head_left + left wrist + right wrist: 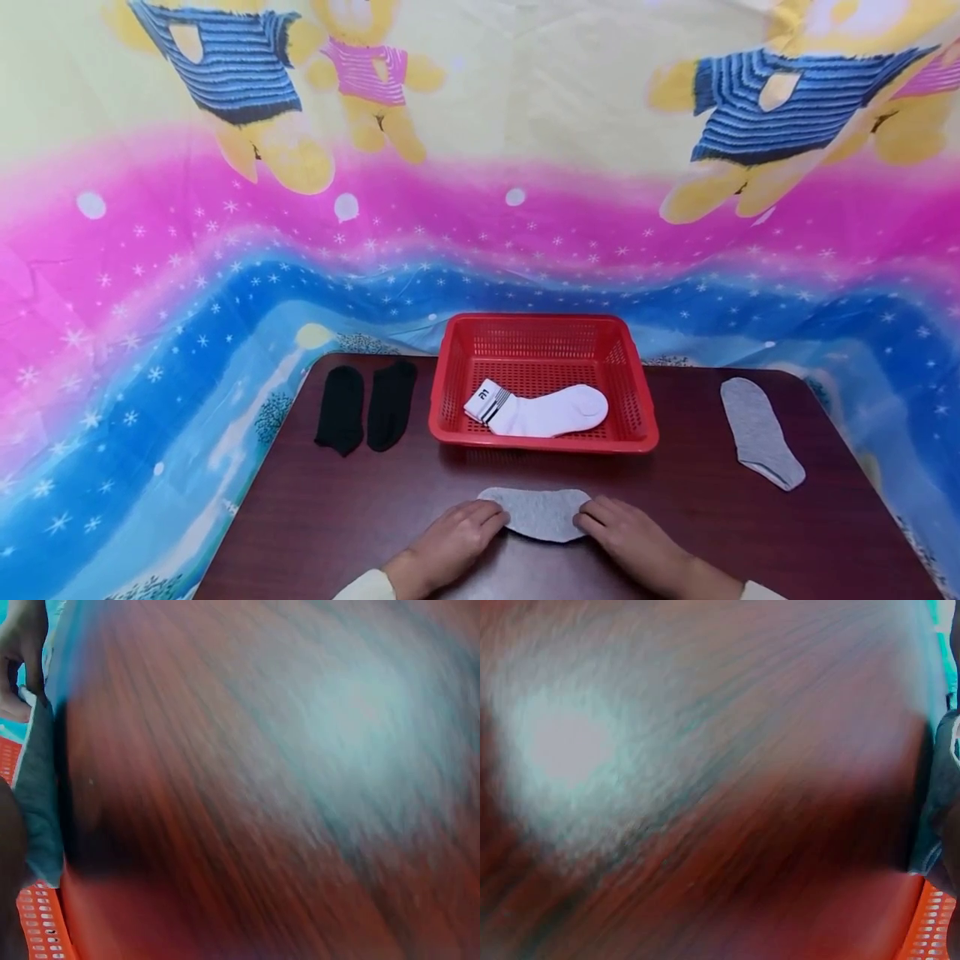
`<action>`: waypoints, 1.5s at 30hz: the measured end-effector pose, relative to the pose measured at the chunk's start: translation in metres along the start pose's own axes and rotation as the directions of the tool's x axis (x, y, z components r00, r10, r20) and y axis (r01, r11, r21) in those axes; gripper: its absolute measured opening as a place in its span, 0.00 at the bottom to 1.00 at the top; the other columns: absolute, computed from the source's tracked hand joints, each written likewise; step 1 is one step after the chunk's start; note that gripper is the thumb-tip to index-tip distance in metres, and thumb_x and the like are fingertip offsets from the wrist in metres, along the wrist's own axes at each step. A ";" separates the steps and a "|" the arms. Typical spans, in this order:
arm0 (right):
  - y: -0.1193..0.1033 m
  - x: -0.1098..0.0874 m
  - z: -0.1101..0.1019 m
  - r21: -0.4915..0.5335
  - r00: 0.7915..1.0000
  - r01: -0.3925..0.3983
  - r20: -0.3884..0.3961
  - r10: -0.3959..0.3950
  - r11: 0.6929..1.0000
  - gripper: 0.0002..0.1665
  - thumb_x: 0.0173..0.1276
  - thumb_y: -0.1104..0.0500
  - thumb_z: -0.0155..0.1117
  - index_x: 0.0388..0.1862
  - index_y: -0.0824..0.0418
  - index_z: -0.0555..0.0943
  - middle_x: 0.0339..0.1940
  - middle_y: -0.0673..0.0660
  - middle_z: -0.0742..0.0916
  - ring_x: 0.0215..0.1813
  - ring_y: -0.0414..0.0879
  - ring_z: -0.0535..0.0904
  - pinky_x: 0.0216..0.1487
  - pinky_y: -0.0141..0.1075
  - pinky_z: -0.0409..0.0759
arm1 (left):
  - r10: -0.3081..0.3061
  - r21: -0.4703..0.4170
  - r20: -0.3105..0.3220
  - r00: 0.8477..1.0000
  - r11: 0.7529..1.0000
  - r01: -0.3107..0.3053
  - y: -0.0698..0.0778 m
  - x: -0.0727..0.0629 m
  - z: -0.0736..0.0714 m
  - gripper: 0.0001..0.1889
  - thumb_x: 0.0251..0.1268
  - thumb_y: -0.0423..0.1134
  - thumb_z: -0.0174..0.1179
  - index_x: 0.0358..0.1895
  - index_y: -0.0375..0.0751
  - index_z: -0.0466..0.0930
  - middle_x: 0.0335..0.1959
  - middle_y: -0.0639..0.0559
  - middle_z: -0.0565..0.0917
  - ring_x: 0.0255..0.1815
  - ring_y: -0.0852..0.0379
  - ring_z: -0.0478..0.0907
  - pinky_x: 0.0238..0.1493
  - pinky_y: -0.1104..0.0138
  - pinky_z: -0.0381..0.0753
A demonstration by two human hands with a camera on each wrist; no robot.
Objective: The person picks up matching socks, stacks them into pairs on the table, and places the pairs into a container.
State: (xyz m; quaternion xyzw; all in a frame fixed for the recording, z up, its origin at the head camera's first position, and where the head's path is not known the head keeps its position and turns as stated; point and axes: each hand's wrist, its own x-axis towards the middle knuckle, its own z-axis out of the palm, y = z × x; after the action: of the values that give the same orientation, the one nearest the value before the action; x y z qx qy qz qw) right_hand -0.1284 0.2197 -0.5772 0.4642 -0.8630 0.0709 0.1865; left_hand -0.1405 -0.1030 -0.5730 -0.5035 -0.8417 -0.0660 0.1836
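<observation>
A light grey ankle sock (546, 512) stretches sideways between my two hands near the front of the table. My left hand (453, 542) pinches its left end, and my right hand (637, 537) pinches the right end. In the left wrist view the sock (39, 802) shows edge-on at the left, slightly above the tabletop, with a dark shadow beside it. At the right edge of the right wrist view, only a dim strip of the sock (930, 817) appears. Another grey sock (761, 433) lies flat at the table's right side.
Behind the held sock stands a red perforated basket (543, 443) with a white striped-cuff sock (551, 414) inside. Two black socks (341, 412) lie side by side on the left of the brown table (300, 525). A patterned cloth (480, 208) hangs behind the table.
</observation>
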 end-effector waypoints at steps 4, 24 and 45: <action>-0.005 0.002 -0.010 0.143 0.988 -0.118 -0.083 0.130 0.983 0.10 0.72 0.63 0.65 0.48 0.50 0.84 0.45 0.40 0.82 0.47 0.32 0.79 0.50 0.22 0.77 | -0.197 -0.256 -0.114 0.974 0.953 0.163 0.003 0.005 -0.003 0.14 0.62 0.26 0.66 0.49 0.44 0.83 0.43 0.58 0.84 0.46 0.65 0.82 0.48 0.71 0.82; 0.006 0.005 -0.035 0.631 0.496 -0.776 0.607 0.621 0.002 0.22 0.71 0.52 0.69 0.51 0.70 0.82 0.41 0.56 0.90 0.40 0.39 0.82 0.40 0.32 0.79 | -0.687 -0.824 0.509 0.518 -0.216 0.524 0.008 0.021 -0.009 0.12 0.65 0.26 0.64 0.47 0.18 0.79 0.28 0.48 0.85 0.28 0.66 0.76 0.29 0.75 0.77; 0.006 0.003 -0.012 0.587 0.460 -0.804 0.515 0.723 0.093 0.16 0.64 0.55 0.75 0.41 0.67 0.87 0.33 0.56 0.91 0.34 0.38 0.83 0.35 0.30 0.79 | -0.735 -0.720 0.417 0.535 0.092 0.688 0.007 0.021 -0.006 0.08 0.50 0.18 0.69 0.33 0.28 0.83 0.20 0.56 0.76 0.20 0.67 0.69 0.22 0.75 0.71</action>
State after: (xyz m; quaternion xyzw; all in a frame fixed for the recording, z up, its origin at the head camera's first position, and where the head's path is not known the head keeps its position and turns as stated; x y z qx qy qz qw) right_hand -0.1318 0.2245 -0.5644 -0.0203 -0.8552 0.4987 -0.1398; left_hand -0.1422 -0.0845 -0.5601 -0.0515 -0.8285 -0.5461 -0.1126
